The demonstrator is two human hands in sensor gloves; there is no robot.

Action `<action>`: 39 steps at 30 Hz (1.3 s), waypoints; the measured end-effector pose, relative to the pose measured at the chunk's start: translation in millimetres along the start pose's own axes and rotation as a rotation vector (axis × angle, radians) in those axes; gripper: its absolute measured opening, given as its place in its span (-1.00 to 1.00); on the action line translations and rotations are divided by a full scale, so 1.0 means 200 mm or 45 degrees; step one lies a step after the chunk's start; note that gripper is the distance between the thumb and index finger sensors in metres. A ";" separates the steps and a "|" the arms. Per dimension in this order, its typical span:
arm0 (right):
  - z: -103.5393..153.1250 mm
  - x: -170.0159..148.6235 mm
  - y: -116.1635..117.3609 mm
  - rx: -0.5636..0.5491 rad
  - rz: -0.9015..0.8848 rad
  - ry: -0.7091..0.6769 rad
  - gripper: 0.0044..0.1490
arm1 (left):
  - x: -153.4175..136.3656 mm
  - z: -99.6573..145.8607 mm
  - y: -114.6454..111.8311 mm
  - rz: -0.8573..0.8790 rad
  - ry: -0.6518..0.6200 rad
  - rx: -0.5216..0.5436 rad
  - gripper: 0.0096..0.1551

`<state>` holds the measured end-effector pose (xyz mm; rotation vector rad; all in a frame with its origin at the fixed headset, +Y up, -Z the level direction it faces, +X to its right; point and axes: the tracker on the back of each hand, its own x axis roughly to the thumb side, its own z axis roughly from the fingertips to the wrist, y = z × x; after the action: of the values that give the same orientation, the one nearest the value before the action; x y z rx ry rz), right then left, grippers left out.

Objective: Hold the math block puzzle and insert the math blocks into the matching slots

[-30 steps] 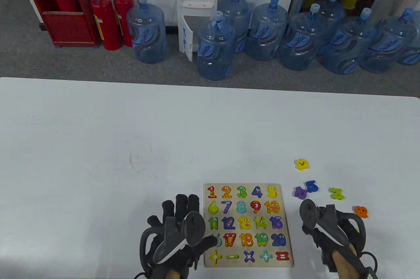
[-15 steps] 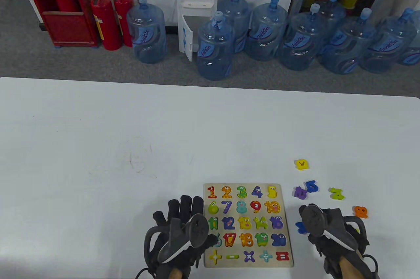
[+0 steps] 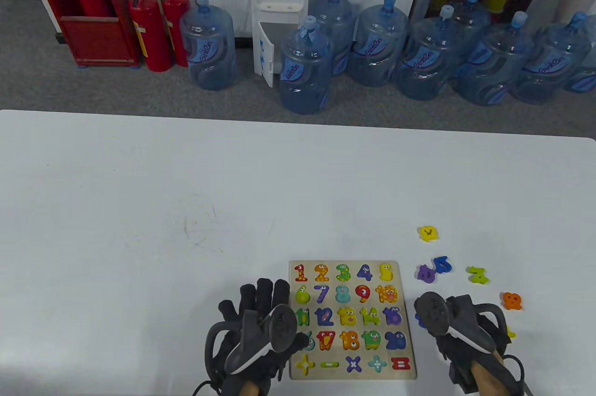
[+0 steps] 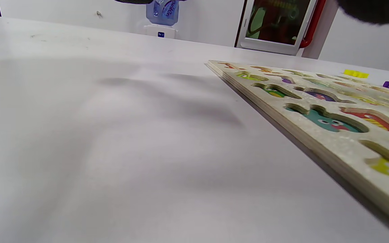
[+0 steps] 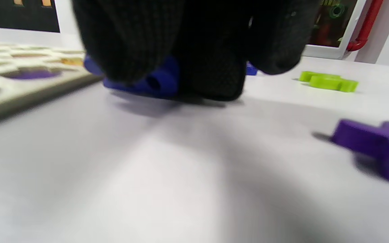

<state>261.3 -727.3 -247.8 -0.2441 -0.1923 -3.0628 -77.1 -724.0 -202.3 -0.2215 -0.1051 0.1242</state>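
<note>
The wooden number puzzle board (image 3: 352,265) lies flat near the table's front edge, its slots showing printed numbers and signs. My left hand (image 3: 279,317) lies with its fingers spread on the table beside the board's left edge, and its thumb rests on that edge. My right hand (image 3: 430,321) is just right of the board. In the right wrist view its fingers (image 5: 211,71) grip a blue block (image 5: 147,82) low at the table surface. The tracker hides that block in the table view. The board's left edge also shows in the left wrist view (image 4: 316,141).
Loose blocks lie right of the board: yellow (image 3: 428,233), purple (image 3: 425,273), blue (image 3: 443,264), green (image 3: 477,274), orange (image 3: 511,300). The right wrist view shows the green block (image 5: 328,81) and a purple block (image 5: 377,145). Water bottles stand on the floor beyond the table.
My right hand has moved left toward the board with the blue block. My left hand slid slightly forward along the board's left edge, then stayed still.
</note>
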 end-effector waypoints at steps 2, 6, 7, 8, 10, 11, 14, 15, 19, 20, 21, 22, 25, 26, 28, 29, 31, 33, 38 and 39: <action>0.01 0.00 -0.02 0.010 -0.007 -0.031 -0.38 | 0.00 0.00 0.00 -0.011 0.003 0.005 0.20; 0.02 0.00 -0.01 0.182 -0.059 -0.051 -0.38 | 0.00 0.00 0.00 -0.007 0.004 -0.007 0.20; 0.02 0.00 0.00 0.157 -0.068 -0.048 -0.38 | 0.00 0.00 0.00 -0.008 0.004 -0.003 0.20; 0.02 0.00 0.00 0.137 -0.055 -0.036 -0.37 | 0.00 -0.01 0.00 -0.007 0.003 -0.003 0.20; 0.01 0.02 0.02 0.070 -0.004 -0.010 -0.36 | 0.00 -0.01 0.00 0.004 0.001 -0.012 0.20; 0.01 0.03 0.03 0.052 0.038 0.001 -0.36 | 0.00 -0.01 0.00 0.009 0.000 -0.011 0.20; -0.01 0.06 0.05 0.014 0.104 0.014 -0.35 | 0.00 -0.01 0.00 0.016 0.002 -0.014 0.20; -0.01 0.07 0.05 -0.004 0.120 0.019 -0.35 | 0.00 -0.01 0.00 0.013 0.002 -0.016 0.20; -0.02 0.09 0.07 -0.031 0.183 0.052 -0.33 | -0.01 -0.01 0.00 0.017 0.004 -0.015 0.20; -0.02 0.08 0.07 -0.046 0.194 0.073 -0.31 | -0.01 -0.01 0.00 0.019 0.005 -0.018 0.20; -0.02 0.08 0.07 -0.056 0.206 0.089 -0.31 | -0.01 -0.01 0.00 0.018 0.005 -0.017 0.20; -0.02 0.07 0.06 -0.060 0.210 0.101 -0.31 | -0.01 -0.01 0.00 0.016 0.005 -0.013 0.20; 0.00 0.05 0.04 -0.043 0.120 0.057 -0.27 | -0.01 -0.01 0.00 0.021 0.000 -0.015 0.20; 0.00 0.05 0.04 -0.017 0.097 0.027 -0.23 | -0.01 -0.01 0.00 0.019 0.000 -0.016 0.20; 0.00 0.05 0.05 0.035 0.062 -0.021 -0.10 | -0.01 -0.01 0.00 0.011 0.001 -0.020 0.20; -0.01 0.05 0.06 0.050 0.077 -0.017 -0.09 | 0.00 -0.01 0.00 0.009 0.002 -0.022 0.20; -0.02 0.05 0.07 0.014 0.103 0.021 -0.14 | 0.00 -0.01 0.00 0.009 0.004 -0.026 0.20; -0.03 0.06 0.07 0.002 0.100 0.026 -0.16 | -0.01 -0.01 0.00 0.010 0.007 -0.033 0.20; 0.00 0.08 0.05 -0.048 0.112 -0.017 -0.17 | 0.00 -0.01 0.00 0.009 0.003 -0.035 0.20; 0.00 0.08 0.04 -0.060 0.092 -0.030 -0.18 | 0.00 -0.01 0.00 0.009 0.003 -0.036 0.19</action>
<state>245.6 -735.5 -243.8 -0.2833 -0.1095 -2.9963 -77.5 -724.8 -203.7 -0.2499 -0.1041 0.1300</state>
